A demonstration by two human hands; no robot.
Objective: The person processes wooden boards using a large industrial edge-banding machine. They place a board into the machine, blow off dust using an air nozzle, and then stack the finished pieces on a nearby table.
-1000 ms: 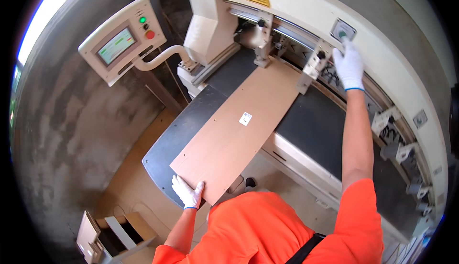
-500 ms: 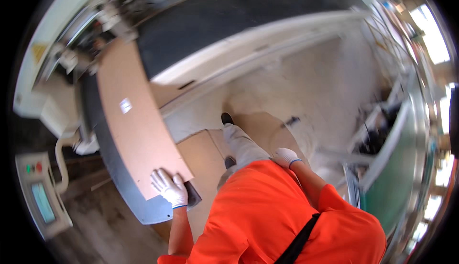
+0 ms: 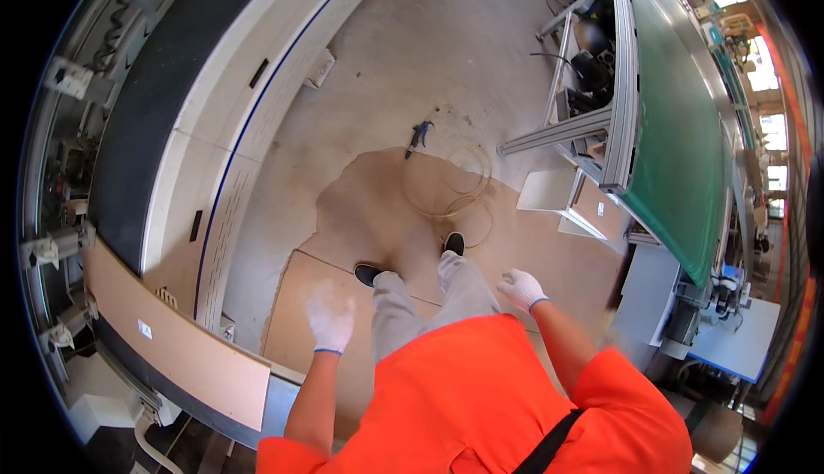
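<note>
My left hand [image 3: 330,319], in a white glove with a blue cuff, is raised in front of my left side. Motion blurs it, but the fingers look stretched with the thumb apart, and no object shows in it. To its left, a long light-brown board [image 3: 193,361] with a small white label lies on the machine's dark bed [image 3: 120,156]; a gap separates hand and board. By my right hip, my gloved right hand [image 3: 521,290] has its fingers curled in, with nothing visible in them.
An air blow gun [image 3: 418,137] and its coiled hose [image 3: 442,212] lie on the floor near brown sheets [image 3: 549,251]. A green-topped conveyor [image 3: 678,139] on a metal frame stands at right. White panels [image 3: 547,191] are by its leg. The machine's white side [image 3: 206,156] runs along the left.
My left hand has come off the board's near end and moved right. My view has turned rightward, bringing more of the conveyor and floor into sight. My right hand stays curled by my side.
</note>
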